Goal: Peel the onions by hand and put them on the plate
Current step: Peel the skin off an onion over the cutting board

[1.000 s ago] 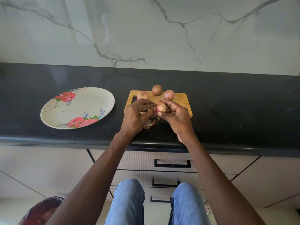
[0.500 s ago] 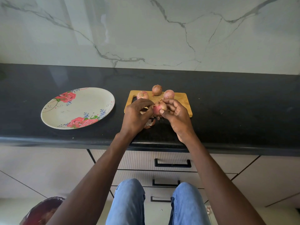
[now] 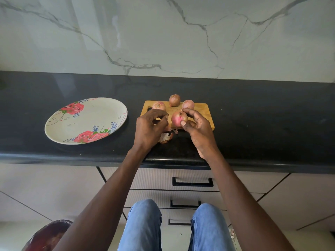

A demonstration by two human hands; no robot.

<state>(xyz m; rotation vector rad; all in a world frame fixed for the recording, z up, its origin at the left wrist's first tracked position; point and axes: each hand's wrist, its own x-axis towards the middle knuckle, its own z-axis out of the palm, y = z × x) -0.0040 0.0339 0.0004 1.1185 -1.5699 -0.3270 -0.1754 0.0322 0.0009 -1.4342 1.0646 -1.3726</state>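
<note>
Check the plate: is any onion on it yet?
No, the plate holds no onion; three onions sit on the board and the right hand holds a fourth.

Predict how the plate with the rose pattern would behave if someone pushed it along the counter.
The plate looks shallow, broad and rigid, so it would probably slide flat rather than tip. The dark countertop looks polished, so it may glide easily. It holds nothing, so it is likely fairly light.
</note>
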